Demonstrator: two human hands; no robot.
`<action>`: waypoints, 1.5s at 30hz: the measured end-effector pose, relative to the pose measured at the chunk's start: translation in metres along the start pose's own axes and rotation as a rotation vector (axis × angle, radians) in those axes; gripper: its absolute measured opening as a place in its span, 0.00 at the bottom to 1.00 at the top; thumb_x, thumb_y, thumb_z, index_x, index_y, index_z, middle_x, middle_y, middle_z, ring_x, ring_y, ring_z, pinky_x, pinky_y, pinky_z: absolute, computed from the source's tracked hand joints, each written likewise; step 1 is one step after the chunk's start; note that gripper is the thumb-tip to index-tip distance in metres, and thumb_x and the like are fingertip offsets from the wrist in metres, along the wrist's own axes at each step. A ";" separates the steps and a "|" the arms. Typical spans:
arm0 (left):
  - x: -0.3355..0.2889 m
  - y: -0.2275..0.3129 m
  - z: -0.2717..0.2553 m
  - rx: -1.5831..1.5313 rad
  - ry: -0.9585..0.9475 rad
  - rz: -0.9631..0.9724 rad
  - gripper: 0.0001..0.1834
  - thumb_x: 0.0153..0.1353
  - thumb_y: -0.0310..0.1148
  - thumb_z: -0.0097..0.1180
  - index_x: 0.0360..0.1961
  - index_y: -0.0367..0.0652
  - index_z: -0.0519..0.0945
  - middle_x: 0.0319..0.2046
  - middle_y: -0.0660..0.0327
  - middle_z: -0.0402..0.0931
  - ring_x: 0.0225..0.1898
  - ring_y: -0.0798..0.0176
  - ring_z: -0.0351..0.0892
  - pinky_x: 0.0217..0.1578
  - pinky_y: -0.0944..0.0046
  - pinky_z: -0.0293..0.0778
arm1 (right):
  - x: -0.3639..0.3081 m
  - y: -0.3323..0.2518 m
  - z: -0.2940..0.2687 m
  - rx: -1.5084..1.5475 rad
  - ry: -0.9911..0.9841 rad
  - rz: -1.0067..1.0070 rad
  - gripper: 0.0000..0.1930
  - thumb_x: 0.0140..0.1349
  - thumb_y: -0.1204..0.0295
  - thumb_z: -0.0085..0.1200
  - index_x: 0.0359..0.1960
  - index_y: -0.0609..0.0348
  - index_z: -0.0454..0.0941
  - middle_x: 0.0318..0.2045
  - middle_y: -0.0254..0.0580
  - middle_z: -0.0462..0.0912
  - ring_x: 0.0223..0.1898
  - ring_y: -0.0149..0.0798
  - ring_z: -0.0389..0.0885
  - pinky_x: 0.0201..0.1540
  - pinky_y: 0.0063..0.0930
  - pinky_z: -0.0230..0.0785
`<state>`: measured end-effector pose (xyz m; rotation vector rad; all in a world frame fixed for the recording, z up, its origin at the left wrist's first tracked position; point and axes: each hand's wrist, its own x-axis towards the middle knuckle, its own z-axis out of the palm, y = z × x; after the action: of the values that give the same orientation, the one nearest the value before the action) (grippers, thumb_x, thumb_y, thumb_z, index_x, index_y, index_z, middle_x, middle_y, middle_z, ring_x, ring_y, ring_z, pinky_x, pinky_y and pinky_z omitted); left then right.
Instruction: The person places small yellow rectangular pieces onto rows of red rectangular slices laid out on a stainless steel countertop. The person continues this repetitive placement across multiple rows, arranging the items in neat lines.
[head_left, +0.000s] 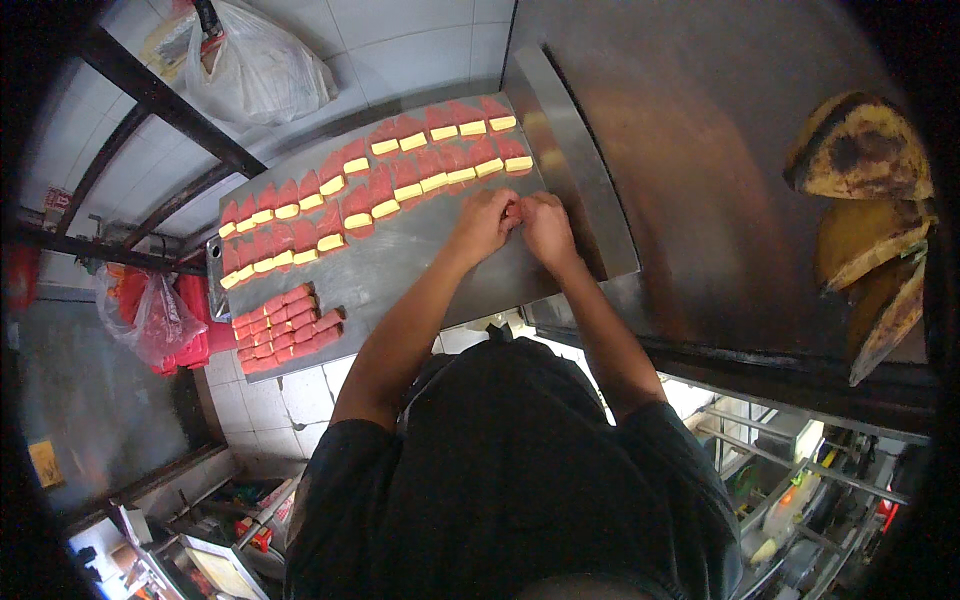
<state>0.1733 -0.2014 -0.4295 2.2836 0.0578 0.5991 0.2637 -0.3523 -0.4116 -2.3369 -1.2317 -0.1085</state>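
Observation:
My left hand (485, 226) and my right hand (547, 229) meet near the right end of a metal worktop (385, 285). Fingers of both are closed around a small reddish-pink meat roll (513, 212), mostly hidden by them. Beyond my hands, two rows of thin red meat slices (381, 184) lie flat, each with a pale yellow stick (330, 242) across its near end; the stick's material is unclear. At the worktop's near left, several finished meat rolls (290, 328) lie side by side in lines, bits of yellow showing at their joints.
A raised metal edge (590, 165) bounds the worktop on the right, beside a large steel surface (680, 150). Yellow-brown, dark-blotched pieces (860, 150) sit at far right. Plastic bags (255, 70) hang at upper left by a dark metal frame (165, 110). White tiles (265, 410) show below.

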 end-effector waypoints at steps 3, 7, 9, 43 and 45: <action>0.000 -0.001 -0.002 0.127 0.062 0.028 0.11 0.60 0.30 0.66 0.43 0.43 0.85 0.45 0.50 0.79 0.53 0.40 0.75 0.51 0.43 0.74 | 0.000 -0.007 0.009 -0.077 0.188 -0.033 0.12 0.63 0.77 0.54 0.47 0.59 0.84 0.47 0.52 0.86 0.50 0.58 0.82 0.58 0.49 0.73; -0.004 -0.013 -0.006 0.329 0.052 0.134 0.14 0.62 0.34 0.64 0.47 0.43 0.85 0.50 0.49 0.78 0.56 0.40 0.74 0.55 0.39 0.71 | -0.010 -0.018 0.005 -0.116 0.072 -0.171 0.14 0.67 0.73 0.52 0.52 0.57 0.81 0.53 0.49 0.84 0.55 0.58 0.80 0.62 0.49 0.70; -0.005 -0.002 0.000 0.424 0.102 0.101 0.17 0.66 0.38 0.62 0.54 0.45 0.84 0.52 0.49 0.76 0.57 0.41 0.73 0.60 0.37 0.68 | -0.011 0.016 0.026 -0.105 0.156 -0.314 0.16 0.62 0.71 0.50 0.51 0.59 0.80 0.52 0.49 0.81 0.57 0.53 0.77 0.58 0.51 0.71; -0.152 0.026 -0.195 0.328 0.452 -0.036 0.15 0.60 0.33 0.71 0.49 0.50 0.87 0.46 0.59 0.84 0.51 0.49 0.79 0.55 0.46 0.71 | 0.025 -0.055 -0.003 -0.247 -0.144 0.146 0.09 0.66 0.67 0.56 0.32 0.59 0.82 0.32 0.55 0.87 0.36 0.61 0.87 0.43 0.56 0.79; -0.081 0.029 -0.152 0.177 0.384 0.121 0.12 0.60 0.30 0.69 0.46 0.48 0.88 0.43 0.61 0.86 0.50 0.51 0.80 0.54 0.49 0.72 | 0.020 -0.019 -0.019 -0.354 -0.134 0.230 0.09 0.65 0.67 0.55 0.31 0.58 0.82 0.32 0.57 0.87 0.37 0.62 0.87 0.43 0.57 0.80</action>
<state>0.0310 -0.1379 -0.3514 2.3201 0.1650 1.1301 0.2632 -0.3367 -0.3816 -2.8171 -1.0628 -0.0993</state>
